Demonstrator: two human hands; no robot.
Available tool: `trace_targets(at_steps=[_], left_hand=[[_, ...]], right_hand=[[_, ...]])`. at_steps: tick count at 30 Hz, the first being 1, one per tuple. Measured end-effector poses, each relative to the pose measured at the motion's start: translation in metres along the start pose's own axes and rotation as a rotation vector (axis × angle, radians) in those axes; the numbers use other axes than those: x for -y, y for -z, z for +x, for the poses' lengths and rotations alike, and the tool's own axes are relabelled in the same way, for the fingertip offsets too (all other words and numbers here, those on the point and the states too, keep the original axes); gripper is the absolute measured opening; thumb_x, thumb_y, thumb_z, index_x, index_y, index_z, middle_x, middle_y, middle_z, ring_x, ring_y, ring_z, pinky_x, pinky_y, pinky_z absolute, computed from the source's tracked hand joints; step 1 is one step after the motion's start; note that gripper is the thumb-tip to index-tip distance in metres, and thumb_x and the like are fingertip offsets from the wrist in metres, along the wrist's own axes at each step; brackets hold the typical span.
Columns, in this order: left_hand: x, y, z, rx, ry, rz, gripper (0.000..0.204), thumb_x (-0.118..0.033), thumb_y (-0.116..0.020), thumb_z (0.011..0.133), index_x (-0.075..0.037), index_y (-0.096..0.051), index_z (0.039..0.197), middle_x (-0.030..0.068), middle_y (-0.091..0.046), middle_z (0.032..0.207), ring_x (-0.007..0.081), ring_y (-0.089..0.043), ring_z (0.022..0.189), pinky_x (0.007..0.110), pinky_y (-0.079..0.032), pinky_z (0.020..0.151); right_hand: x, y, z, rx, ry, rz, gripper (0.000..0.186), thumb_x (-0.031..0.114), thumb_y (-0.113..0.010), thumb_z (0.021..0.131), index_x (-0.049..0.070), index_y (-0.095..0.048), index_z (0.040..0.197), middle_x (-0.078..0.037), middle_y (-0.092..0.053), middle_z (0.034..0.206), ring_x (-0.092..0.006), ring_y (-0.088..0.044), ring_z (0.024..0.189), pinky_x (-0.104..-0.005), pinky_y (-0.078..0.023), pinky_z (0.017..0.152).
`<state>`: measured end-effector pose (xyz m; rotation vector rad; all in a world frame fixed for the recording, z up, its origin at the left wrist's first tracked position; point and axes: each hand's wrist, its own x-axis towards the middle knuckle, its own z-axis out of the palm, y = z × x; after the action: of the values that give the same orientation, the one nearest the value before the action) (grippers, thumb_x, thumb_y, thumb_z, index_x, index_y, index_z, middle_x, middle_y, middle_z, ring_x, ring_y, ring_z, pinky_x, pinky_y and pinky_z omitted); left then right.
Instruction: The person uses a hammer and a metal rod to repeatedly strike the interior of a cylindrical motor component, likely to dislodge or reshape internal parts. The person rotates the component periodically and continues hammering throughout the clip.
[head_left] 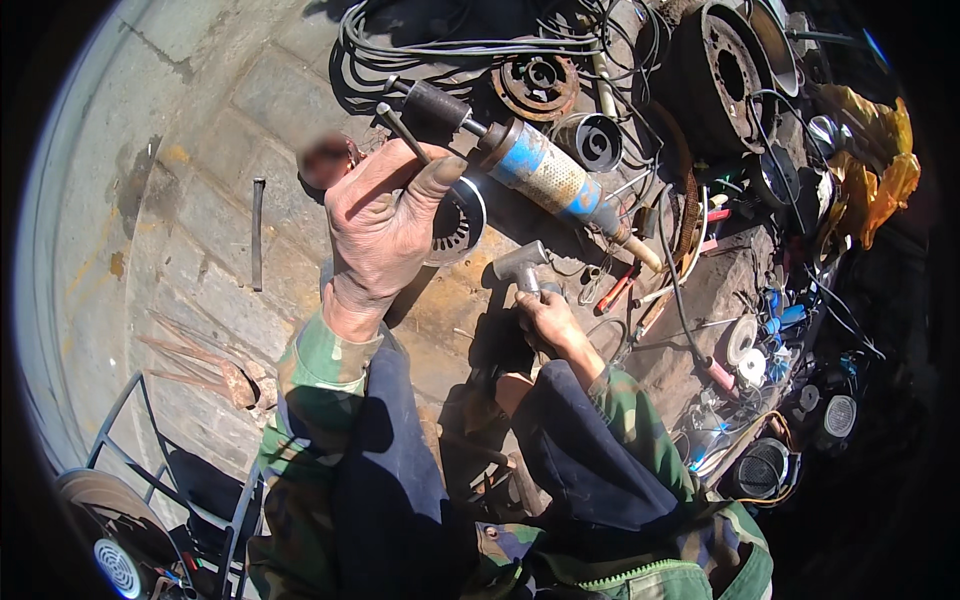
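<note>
While cables (450, 47) sprawl beyond, left fingers (388, 169) pinch a rod (401, 127); right fingers (531, 303), a hammer (520, 259).

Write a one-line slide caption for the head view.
The left hand pinches a metal rod while the right hand grips a hammer, a blue-banded cylindrical tool nearby.

Slim grey steel rod (402, 128), chisel or punch type, flared blunt top end. Pinched in left hand (385, 215), well tilted, top leaning left. Lower end hidden behind fingers, so can't tell if it touches anything.

Round grey metal motor-type housing (470, 203), shiny rim, row of dark slots round inside. Sits just beside same hand, left part covered by it, over brown-stained paving (425, 320), no paving edge nearby to go by.

Grey metal hammer (518, 262), stubby cylindrical head, bare metal, kinda scuffed. Head sideways, slightly tilted, handle mostly hidden in right hand (553, 318). Clear of rod.
</note>
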<state>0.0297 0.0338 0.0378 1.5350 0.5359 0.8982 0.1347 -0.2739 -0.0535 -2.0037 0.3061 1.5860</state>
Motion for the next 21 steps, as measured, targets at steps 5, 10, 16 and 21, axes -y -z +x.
trace_targets(at_steps=[5, 10, 16, 21], left_hand=[[0.008, -0.003, -0.008, 0.001, 0.048, -0.013, 0.022, -0.019, -0.084, 0.103, 0.001, -0.077, 0.101, 0.0043, -0.071, 0.085, 0.0132, -0.063, 0.077, 0.029, -0.051, 0.072], [0.012, -0.004, -0.008, 0.0, 0.024, -0.006, 0.021, -0.019, -0.084, 0.103, 0.001, -0.078, 0.101, 0.0042, -0.071, 0.085, 0.0135, -0.062, 0.076, 0.029, -0.051, 0.071], [0.013, -0.003, -0.009, -0.007, 0.017, -0.007, 0.02, -0.02, -0.083, 0.104, 0.0, -0.078, 0.101, 0.0046, -0.072, 0.085, 0.0142, -0.063, 0.075, 0.03, -0.051, 0.07], [0.011, -0.003, -0.009, -0.011, -0.041, 0.018, 0.021, -0.02, -0.083, 0.104, 0.0, -0.078, 0.101, 0.0054, -0.072, 0.085, 0.0151, -0.064, 0.074, 0.03, -0.052, 0.068]], right_hand=[[0.0, -0.001, 0.0, -0.027, -0.002, -0.015, 0.032, 0.037, -0.066, 0.112, 0.007, -0.058, 0.103, -0.002, -0.055, 0.07, -0.016, -0.051, 0.046, -0.0358, -0.039, 0.041], [0.004, -0.003, -0.003, -0.033, 0.0, -0.029, 0.033, 0.038, -0.066, 0.112, 0.007, -0.058, 0.102, -0.002, -0.056, 0.071, -0.0165, -0.052, 0.046, -0.0361, -0.039, 0.041], [0.001, 0.0, 0.002, -0.019, 0.011, -0.015, 0.033, 0.037, -0.065, 0.112, 0.007, -0.058, 0.101, -0.003, -0.056, 0.071, -0.0167, -0.053, 0.046, -0.0362, -0.04, 0.041], [-0.005, 0.003, 0.005, -0.011, 0.035, -0.014, 0.033, 0.037, -0.066, 0.112, 0.007, -0.06, 0.101, -0.003, -0.058, 0.072, -0.0165, -0.054, 0.048, -0.0358, -0.042, 0.043]])
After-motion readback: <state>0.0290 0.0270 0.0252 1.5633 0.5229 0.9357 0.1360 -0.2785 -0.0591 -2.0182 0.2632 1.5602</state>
